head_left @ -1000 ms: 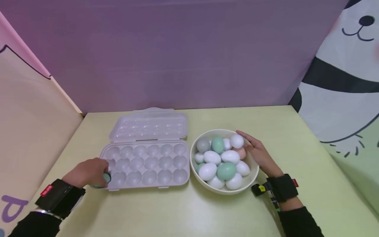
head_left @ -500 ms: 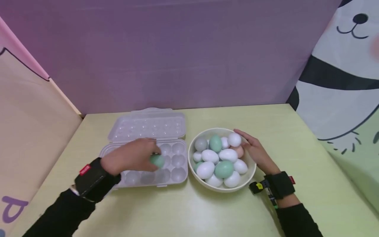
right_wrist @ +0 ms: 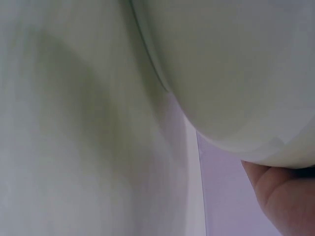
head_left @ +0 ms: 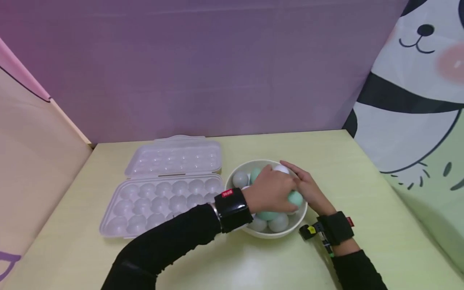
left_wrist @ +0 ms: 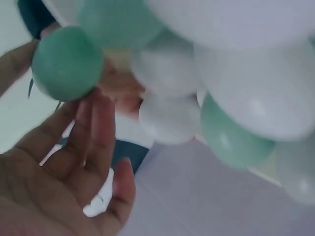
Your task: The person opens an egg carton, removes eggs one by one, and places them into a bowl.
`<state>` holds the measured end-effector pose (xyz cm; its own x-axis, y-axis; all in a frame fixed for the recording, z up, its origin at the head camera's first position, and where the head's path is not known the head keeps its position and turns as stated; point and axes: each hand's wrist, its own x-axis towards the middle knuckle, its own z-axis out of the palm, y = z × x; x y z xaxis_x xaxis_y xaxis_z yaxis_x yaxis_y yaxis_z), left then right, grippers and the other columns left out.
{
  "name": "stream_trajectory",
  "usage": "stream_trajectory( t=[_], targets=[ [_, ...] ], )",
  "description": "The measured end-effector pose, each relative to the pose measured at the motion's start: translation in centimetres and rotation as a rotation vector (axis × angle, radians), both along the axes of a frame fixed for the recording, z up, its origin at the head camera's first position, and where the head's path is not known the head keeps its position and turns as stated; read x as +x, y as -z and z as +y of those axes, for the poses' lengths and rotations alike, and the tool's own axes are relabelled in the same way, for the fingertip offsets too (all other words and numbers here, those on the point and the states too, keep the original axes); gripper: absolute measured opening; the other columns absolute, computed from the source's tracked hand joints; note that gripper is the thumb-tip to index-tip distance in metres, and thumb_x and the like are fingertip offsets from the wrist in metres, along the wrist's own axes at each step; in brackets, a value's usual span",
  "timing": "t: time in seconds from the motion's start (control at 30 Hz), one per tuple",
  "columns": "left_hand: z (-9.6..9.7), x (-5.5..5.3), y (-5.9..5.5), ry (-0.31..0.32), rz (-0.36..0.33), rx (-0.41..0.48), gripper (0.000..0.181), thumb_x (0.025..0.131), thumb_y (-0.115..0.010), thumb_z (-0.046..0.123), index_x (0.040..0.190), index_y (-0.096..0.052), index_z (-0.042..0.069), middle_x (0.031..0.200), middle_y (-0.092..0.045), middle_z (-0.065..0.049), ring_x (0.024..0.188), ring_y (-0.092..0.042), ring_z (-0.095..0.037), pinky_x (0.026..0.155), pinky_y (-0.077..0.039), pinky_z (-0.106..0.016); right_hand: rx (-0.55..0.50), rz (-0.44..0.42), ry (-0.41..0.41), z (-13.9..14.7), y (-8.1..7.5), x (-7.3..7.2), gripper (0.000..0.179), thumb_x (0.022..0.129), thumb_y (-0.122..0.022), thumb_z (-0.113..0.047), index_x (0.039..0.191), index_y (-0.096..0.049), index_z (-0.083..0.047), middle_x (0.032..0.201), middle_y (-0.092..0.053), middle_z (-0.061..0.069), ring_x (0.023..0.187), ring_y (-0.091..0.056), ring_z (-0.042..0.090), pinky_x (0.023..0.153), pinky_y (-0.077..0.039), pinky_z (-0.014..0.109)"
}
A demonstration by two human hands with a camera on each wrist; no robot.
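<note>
Over the white bowl on the right, my left hand pinches a pale green egg between thumb and fingertips. White, green and grey eggs fill the bowl, partly hidden under that hand; a white egg shows near the rim. My right hand holds the bowl's right side, fingers along the rim. The right wrist view shows the bowl's outer wall and part of the hand against it. Left of the bowl lies an opened clear plastic egg carton, its visible cups holding nothing.
The carton's lid lies folded back towards the purple backdrop. My left forearm crosses the carton's front right part. The pale table extends in front of both containers. A panda-print cloth hangs on the right.
My left hand has carried the green egg from the carton's left end, across the carton, to above the bowl. My right hand has stayed at the bowl. The head view has shifted slightly.
</note>
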<state>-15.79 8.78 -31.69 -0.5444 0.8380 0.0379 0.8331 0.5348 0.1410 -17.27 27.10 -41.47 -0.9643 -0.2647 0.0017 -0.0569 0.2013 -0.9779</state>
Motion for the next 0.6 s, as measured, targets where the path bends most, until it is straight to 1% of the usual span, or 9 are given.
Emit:
stream_trajectory(
  t=[0.17, 0.23, 0.3, 0.37, 0.4, 0.43, 0.47, 0.53, 0.6],
  targets=[
    [1.5, 0.2, 0.6, -0.021, 0.039, -0.085, 0.027, 0.080, -0.070, 0.043, 0.071, -0.056, 0.022, 0.072, -0.056, 0.012, 0.075, -0.051, -0.006, 0.083, -0.036, -0.035, 0.000, 0.002, -0.011, -0.1, -0.2, 0.1, 0.048, 0.102, -0.036, -0.012, 0.150, -0.030, -0.011, 0.147, -0.036, 0.014, 0.120, -0.044, 0.013, 0.091, -0.042, 0.022],
    [1.8, 0.4, 0.7, -0.014, 0.051, -0.108, 0.026, 0.081, -0.070, 0.043, 0.072, -0.056, 0.022, 0.075, -0.055, 0.013, 0.075, -0.051, -0.007, 0.085, -0.036, -0.035, 0.002, 0.005, -0.007, -0.1, -0.4, 0.0, 0.049, 0.101, -0.036, -0.009, 0.150, -0.030, -0.010, 0.145, -0.037, 0.015, 0.111, -0.049, 0.014, 0.089, -0.042, 0.022],
    [2.0, 0.6, 0.8, -0.016, 0.062, -0.131, 0.024, 0.080, -0.070, 0.044, 0.076, -0.059, 0.023, 0.079, -0.057, 0.013, 0.077, -0.052, -0.007, 0.086, -0.036, -0.036, 0.012, 0.007, 0.000, -0.2, -0.6, 0.0, 0.049, 0.101, -0.036, -0.007, 0.149, -0.031, -0.010, 0.135, -0.044, 0.018, 0.100, -0.050, 0.015, 0.087, -0.041, 0.023],
    [2.1, 0.8, 0.8, -0.020, 0.093, -0.152, 0.024, 0.079, -0.070, 0.046, 0.081, -0.063, 0.024, 0.084, -0.060, 0.012, 0.081, -0.054, -0.008, 0.086, -0.036, -0.036, 0.020, 0.011, 0.010, -0.2, -0.8, 0.0, 0.048, 0.101, -0.035, -0.006, 0.149, -0.032, -0.010, 0.116, -0.051, 0.018, 0.085, -0.051, 0.016, 0.082, -0.041, 0.025],
    [2.2, 0.9, 0.9, -0.024, 0.097, -0.164, 0.026, 0.079, -0.071, 0.048, 0.085, -0.065, 0.024, 0.087, -0.061, 0.012, 0.082, -0.054, -0.008, 0.087, -0.036, -0.036, 0.023, 0.012, 0.014, -0.2, -0.8, 0.0, 0.048, 0.101, -0.035, -0.006, 0.149, -0.032, -0.009, 0.107, -0.051, 0.018, 0.078, -0.049, 0.016, 0.080, -0.041, 0.026],
    [2.3, 1.0, 0.9, -0.027, 0.102, -0.177, 0.029, 0.078, -0.072, 0.051, 0.088, -0.066, 0.025, 0.088, -0.062, 0.012, 0.084, -0.055, -0.009, 0.087, -0.036, -0.036, 0.028, 0.011, 0.017, -0.2, -0.9, 0.0, 0.048, 0.101, -0.035, -0.006, 0.149, -0.032, -0.008, 0.106, -0.051, 0.018, 0.077, -0.049, 0.017, 0.080, -0.041, 0.026],
    [2.3, 1.1, 0.9, -0.030, 0.107, -0.189, 0.033, 0.076, -0.072, 0.053, 0.092, -0.068, 0.025, 0.090, -0.064, 0.012, 0.086, -0.055, -0.009, 0.087, -0.036, -0.036, 0.030, 0.006, 0.019, -0.1, -0.8, 0.0, 0.049, 0.100, -0.035, -0.005, 0.149, -0.032, -0.008, 0.107, -0.051, 0.018, 0.081, -0.051, 0.018, 0.081, -0.041, 0.026],
    [2.3, 1.1, 1.0, -0.033, 0.111, -0.212, 0.039, 0.074, -0.072, 0.057, 0.098, -0.069, 0.026, 0.092, -0.065, 0.012, 0.088, -0.056, -0.010, 0.086, -0.036, -0.035, 0.029, -0.003, 0.019, -0.1, -0.7, -0.1, 0.050, 0.100, -0.035, -0.004, 0.149, -0.031, -0.009, 0.121, -0.051, 0.018, 0.091, -0.053, 0.019, 0.083, -0.042, 0.025],
    [2.2, 1.2, 1.0, -0.034, 0.110, -0.230, 0.046, 0.073, -0.071, 0.061, 0.102, -0.069, 0.026, 0.095, -0.065, 0.011, 0.089, -0.056, -0.010, 0.085, -0.037, -0.034, 0.032, -0.010, 0.021, 0.1, -0.6, -0.1, 0.050, 0.099, -0.035, -0.004, 0.149, -0.031, -0.009, 0.139, -0.042, 0.018, 0.108, -0.049, 0.023, 0.088, -0.041, 0.025]
  ],
)
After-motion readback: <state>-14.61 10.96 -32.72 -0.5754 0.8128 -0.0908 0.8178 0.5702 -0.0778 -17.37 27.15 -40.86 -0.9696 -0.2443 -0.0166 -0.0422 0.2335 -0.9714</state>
